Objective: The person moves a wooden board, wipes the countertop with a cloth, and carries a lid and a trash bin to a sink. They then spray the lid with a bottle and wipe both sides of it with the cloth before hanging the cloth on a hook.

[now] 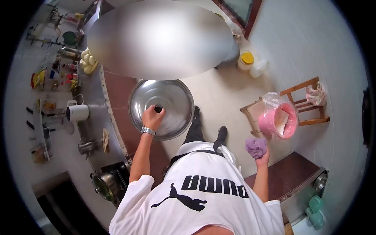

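Observation:
A large round metal lid (174, 117) with a dark knob at its centre is on the left of the middle. My left hand (152, 117), with a watch at the wrist, has its fingers closed round that knob. Out to the right, my right hand (263, 157) grips a bunched purple cloth (255, 147). The cloth is held above the floor, near a pink bin (267, 123) lined with clear plastic. What lies under the lid is hidden.
A wooden chair (303, 122) stands behind the bin. Along the left runs a counter (92, 117) with a white kettle (79, 112), a pot and a yellow-edged tray. A yellow-lidded jar (246, 62) is on the floor at the back. A blurred patch covers the top middle.

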The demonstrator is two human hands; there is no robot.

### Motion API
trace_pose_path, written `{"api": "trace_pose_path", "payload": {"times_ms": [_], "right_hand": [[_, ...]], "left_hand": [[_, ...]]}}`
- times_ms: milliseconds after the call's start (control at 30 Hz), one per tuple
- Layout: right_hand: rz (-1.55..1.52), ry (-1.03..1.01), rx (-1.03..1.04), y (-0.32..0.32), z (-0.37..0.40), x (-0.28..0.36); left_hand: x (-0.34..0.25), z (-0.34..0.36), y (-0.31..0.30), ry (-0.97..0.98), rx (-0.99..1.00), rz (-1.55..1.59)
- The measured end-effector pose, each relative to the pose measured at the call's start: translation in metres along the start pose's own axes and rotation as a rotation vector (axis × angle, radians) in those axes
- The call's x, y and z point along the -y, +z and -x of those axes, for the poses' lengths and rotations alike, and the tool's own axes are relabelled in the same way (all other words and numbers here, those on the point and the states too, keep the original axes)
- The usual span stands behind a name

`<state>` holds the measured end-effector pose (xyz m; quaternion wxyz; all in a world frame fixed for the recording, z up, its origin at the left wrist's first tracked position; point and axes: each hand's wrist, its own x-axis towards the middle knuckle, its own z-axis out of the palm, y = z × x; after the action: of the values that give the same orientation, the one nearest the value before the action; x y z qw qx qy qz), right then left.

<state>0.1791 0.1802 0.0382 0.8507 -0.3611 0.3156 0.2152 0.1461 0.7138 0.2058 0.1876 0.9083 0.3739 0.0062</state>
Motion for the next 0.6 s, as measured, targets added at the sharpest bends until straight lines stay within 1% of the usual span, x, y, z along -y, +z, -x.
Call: {"api": "trace_pose_path", "payload": {"times_ms": [33,100,133,167,200,233,267,300,333,367,400,433,500,533,600], "right_hand": [[-0.012,-0.019,-0.036,0.001,0.002,-0.003],[-0.014,-0.041,-0.055,0.046,0.020,0.007],[-0.049,-0.062,-0.179,0.044,0.014,0.000],[-0.094,-0.081,-0.309,0.027,0.001,-0.010],[-0.082,-0.146,-0.376,0.005,-0.014,-0.023],[-0.117,-0.185,-0.479,0.020,-0.008,-0.023],[-0.140,-0.197,-0.515,0.020,-0.002,-0.030],[-0.157,-0.200,-0.536,0.013,-0.003,-0.037],[-0.180,-0.218,-0.564,0.003,-0.001,-0.048],[-0.148,-0.230,-0.538,-0.006,-0.009,-0.054],[-0.111,-0.239,-0.501,0.005,-0.002,-0.052],[-0.142,-0.242,-0.564,0.018,0.005,-0.051],[-0.170,-0.221,-0.606,0.020,-0.007,-0.046],[-0.185,-0.195,-0.635,0.020,-0.015,-0.043],[-0.209,-0.205,-0.668,0.029,-0.034,-0.028]], "left_hand": [[0.005,-0.012,0.002,0.023,-0.013,0.033],[0.015,-0.031,0.006,0.074,0.027,0.158],[0.017,-0.046,0.009,0.059,0.060,0.215],[0.022,-0.062,0.015,0.043,0.107,0.266],[0.038,-0.082,0.024,0.106,0.152,0.281],[0.041,-0.096,0.029,0.161,0.095,0.289],[0.038,-0.097,0.018,0.231,0.067,0.233],[0.056,-0.112,0.028,0.239,0.058,0.177],[0.036,-0.105,0.008,0.227,0.072,0.118],[0.039,-0.119,0.016,0.230,0.100,0.127],[0.043,-0.124,0.017,0.225,0.118,0.136],[0.047,-0.130,0.018,0.241,0.125,0.137],[0.038,-0.140,0.014,0.163,0.200,0.178],[0.040,-0.145,0.017,0.175,0.206,0.173],[0.052,-0.167,0.033,0.221,0.152,0.189]]}}
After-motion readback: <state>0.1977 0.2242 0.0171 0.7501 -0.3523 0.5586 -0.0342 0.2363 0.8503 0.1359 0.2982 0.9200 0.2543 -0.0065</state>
